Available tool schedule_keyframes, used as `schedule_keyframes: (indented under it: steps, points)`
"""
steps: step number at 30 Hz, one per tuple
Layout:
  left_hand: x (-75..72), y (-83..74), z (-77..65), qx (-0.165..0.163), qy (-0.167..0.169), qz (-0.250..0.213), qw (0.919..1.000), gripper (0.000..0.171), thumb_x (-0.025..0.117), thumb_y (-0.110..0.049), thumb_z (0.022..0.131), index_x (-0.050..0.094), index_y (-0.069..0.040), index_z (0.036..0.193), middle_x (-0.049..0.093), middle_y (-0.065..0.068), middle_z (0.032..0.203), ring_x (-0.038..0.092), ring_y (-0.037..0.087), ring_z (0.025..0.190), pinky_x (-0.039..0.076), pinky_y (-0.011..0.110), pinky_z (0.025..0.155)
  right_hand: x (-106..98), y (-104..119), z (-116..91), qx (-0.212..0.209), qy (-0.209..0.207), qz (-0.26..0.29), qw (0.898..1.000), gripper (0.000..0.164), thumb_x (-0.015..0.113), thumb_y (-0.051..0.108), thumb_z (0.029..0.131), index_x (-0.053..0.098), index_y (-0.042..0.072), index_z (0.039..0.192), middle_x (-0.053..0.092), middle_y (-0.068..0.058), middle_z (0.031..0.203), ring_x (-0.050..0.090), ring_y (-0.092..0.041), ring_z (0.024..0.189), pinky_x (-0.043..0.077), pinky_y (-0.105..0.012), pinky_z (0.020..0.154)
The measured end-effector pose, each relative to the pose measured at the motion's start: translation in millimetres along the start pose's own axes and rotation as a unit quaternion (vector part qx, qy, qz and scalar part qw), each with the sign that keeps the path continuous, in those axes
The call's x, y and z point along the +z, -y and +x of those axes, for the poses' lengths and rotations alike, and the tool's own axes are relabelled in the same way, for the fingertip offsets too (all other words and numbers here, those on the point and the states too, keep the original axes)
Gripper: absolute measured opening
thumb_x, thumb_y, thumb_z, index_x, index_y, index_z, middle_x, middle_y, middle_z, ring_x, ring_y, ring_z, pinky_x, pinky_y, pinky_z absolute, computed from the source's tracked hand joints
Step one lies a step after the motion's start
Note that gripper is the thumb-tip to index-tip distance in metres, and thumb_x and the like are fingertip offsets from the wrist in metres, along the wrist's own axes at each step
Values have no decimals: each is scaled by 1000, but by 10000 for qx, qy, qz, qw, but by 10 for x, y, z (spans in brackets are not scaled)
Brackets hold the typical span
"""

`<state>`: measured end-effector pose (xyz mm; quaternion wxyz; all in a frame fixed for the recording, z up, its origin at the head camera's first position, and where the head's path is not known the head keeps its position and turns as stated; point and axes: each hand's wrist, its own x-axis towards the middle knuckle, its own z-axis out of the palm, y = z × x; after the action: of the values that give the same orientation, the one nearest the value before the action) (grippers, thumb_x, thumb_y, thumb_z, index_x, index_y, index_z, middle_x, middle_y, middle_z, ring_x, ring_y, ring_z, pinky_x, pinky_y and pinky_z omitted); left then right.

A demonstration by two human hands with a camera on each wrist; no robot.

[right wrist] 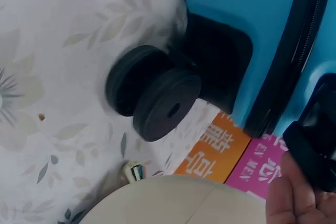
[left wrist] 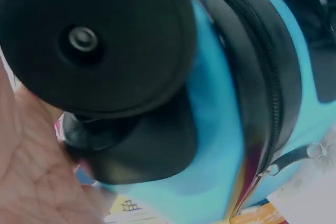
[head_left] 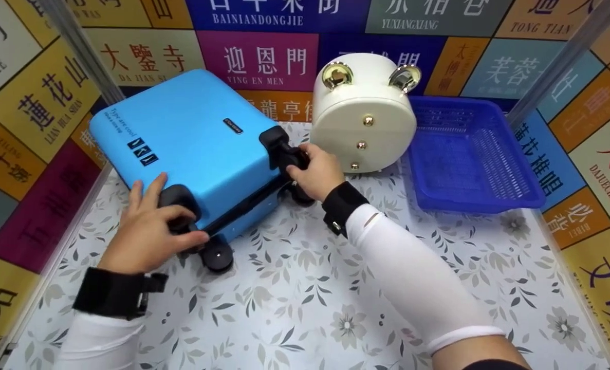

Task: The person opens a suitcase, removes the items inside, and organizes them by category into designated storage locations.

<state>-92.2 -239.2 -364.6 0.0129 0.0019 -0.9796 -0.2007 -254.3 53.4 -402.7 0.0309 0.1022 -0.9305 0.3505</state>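
Observation:
A light blue hard-shell suitcase (head_left: 181,123) lies on its side on the floral surface, its wheeled end facing me. My left hand (head_left: 143,231) has its thumb and index finger around the upper near wheel (left wrist: 121,66), while other fingers extend against the shell. At the other upper corner, my right hand (head_left: 319,172) grips a black wheel (right wrist: 311,153) between thumb and fingers. Below these, a lower wheel (head_left: 217,255) shows at the near side and another lower wheel (right wrist: 170,103) fills the middle of the right wrist view. A black zipper seam (left wrist: 268,82) runs between the shell halves.
Just right of the suitcase stands a cream round bag (head_left: 361,118) with gold ear-shaped trims and gold studs. Beyond it sits a blue plastic basket (head_left: 482,205). Walls with coloured lettered panels (head_left: 258,61) and clear corner posts (head_left: 556,67) enclose the back and sides.

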Motion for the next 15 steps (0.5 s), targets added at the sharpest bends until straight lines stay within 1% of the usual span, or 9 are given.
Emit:
schedule_keyframes:
  steps: [3, 5, 6, 8, 10, 12, 14, 15]
  points:
    - [-81, 6, 49, -31, -201, -7, 9998, 35, 70, -54, 73, 68, -22, 88, 8, 2, 157, -7, 40, 142, 8, 74, 99, -23, 3, -114, 71, 12, 133, 9999, 52, 69, 43, 78, 56, 19, 123, 66, -2, 111, 61, -18, 96, 48, -33, 85]
    - [-122, 31, 81, -34, -246, 52, 9997, 23, 72, -41, 76, 66, -19, 83, 12, 7, 156, -1, 44, 141, 9, 73, 101, -19, 10, -207, 73, 44, 199, 9998, 52, 69, 45, 77, 56, 18, 120, 67, -3, 105, 62, -17, 90, 50, -33, 80]
    - [-141, 45, 91, -29, -188, 82, 9998, 20, 72, -37, 77, 65, -19, 82, 12, 9, 156, 0, 45, 140, 9, 71, 102, -14, 16, -256, 69, 58, 235, 9997, 52, 69, 46, 77, 56, 17, 118, 67, -3, 101, 62, -16, 87, 50, -32, 77]
    - [-178, 89, 110, -76, 15, 94, 9999, 18, 71, -33, 78, 64, -18, 84, 8, 8, 157, 2, 47, 139, 13, 71, 101, 2, 36, -352, 54, 69, 342, 9994, 50, 69, 46, 76, 55, 16, 113, 66, -3, 96, 61, -15, 83, 51, -32, 73]
    - [-228, 149, 121, -136, 179, 36, 9997, 19, 71, -32, 78, 64, -18, 89, 3, 6, 157, 7, 51, 137, 21, 69, 99, 16, 70, -443, 40, 92, 427, 9990, 47, 70, 47, 76, 53, 16, 107, 64, -1, 92, 60, -15, 79, 51, -31, 68]
    - [-288, 219, 136, -242, 245, 1, 9994, 22, 71, -32, 79, 65, -19, 95, 0, 4, 157, 14, 54, 134, 27, 67, 96, 37, 120, -524, 35, 156, 526, 9985, 45, 70, 48, 75, 51, 17, 101, 62, 1, 89, 60, -14, 77, 49, -31, 66]
    - [-336, 284, 159, -396, 230, 8, 9990, 25, 71, -32, 80, 65, -19, 100, -2, 3, 157, 17, 55, 132, 23, 68, 97, 67, 179, -593, 8, 233, 645, 9976, 46, 71, 51, 74, 50, 18, 98, 61, 2, 87, 59, -13, 76, 49, -30, 64]
    - [-350, 307, 170, -500, 184, 41, 9986, 26, 70, -31, 81, 65, -19, 103, -3, 3, 157, 17, 55, 132, 19, 70, 99, 88, 206, -623, -20, 291, 706, 9971, 47, 71, 52, 73, 50, 18, 98, 61, 3, 86, 59, -13, 74, 48, -29, 62]
